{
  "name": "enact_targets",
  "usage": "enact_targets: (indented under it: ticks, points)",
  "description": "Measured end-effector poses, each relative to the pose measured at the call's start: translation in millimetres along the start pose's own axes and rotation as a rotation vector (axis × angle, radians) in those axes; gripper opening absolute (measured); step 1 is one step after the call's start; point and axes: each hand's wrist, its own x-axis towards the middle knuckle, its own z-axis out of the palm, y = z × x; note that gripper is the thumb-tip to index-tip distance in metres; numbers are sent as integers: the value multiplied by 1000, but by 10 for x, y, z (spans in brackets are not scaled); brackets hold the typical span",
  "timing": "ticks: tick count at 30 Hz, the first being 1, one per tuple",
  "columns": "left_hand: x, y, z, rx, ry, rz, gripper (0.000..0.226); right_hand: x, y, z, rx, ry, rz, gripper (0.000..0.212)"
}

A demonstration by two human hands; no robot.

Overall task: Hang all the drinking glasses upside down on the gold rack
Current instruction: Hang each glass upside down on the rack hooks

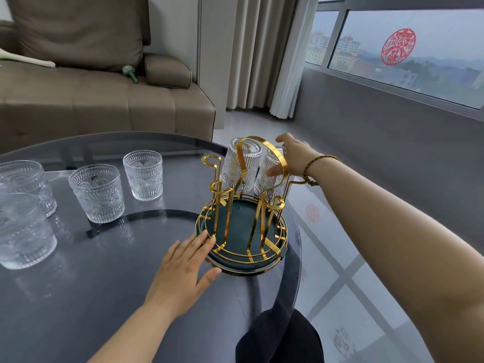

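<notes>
The gold rack point(222, 197) stands on a dark green round tray point(235, 226) near the right edge of the table. Two embossed glasses hang upside down on its far side: one point(239, 166) behind the handle loop and one point(271, 176) to its right. My right hand point(294, 155) reaches over the rack and grips the right hung glass, thumb on its side. My left hand point(183, 271) lies flat with fingers spread, fingertips against the tray's near-left rim. Several glasses stand upright on the table to the left, the nearest to the rack point(143, 174) and another point(97, 192).
The table is a dark round glass top point(104, 297); the tray sits close to its right edge. A brown sofa point(104, 100) stands behind the table. Curtains and a window wall are at the right, with pale tiled floor below.
</notes>
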Motion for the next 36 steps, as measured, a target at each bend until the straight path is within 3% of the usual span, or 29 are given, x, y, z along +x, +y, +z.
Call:
enact_targets:
  ticks: [5,15,19,23,26,31,36]
  points:
    - [-1,-6,1,10,-5,-5,92,3,4,14,-26,6,-10,86]
    - [17,5,2,19,4,-13,107,-103,82,-57,63,92,-14,76]
    - [-78,18,-46,-27,37,-82,62,-319,119,-164,121,240,-60,59]
    - [-350,-153,-208,-18,137,-173,50,-582,-22,-231,323,545,-158,28]
    - [-637,-343,-372,-27,254,-259,39,-825,-383,-151,486,666,-319,13]
    - [-1104,-730,-584,-19,348,-400,28,-1117,-1107,251,556,583,-561,10]
    - [-1301,-1144,-757,-8,385,-538,31,-1074,-1551,942,591,344,-556,12]
